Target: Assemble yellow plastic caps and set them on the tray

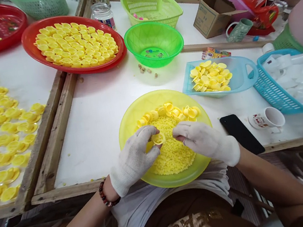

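Observation:
My left hand (135, 155), in a white knitted glove, pinches a small round yellow plastic cup (158, 139) above a yellow basin (172, 180). Opposite it, my gloved right hand (198, 136) is closed, thumb against fingers; whatever it may hold is hidden. Many small pale-yellow pellets (173, 161) fill the middle of the basin, below both hands. Along the basin's far inner side lies a row of several more yellow cups (189, 112). Just beyond, a blue handled scoop tray (240, 75) holds a heap of yellow pieces (211, 77) with flat round discs.
At right are a black phone (241, 134), a white mug (268, 119) and a blue basket (276, 94) of white pieces. Behind stand a green bowl (154, 43) and a red tray (77, 68) of yellow pieces. Wooden strips (56, 133) edge the table sections.

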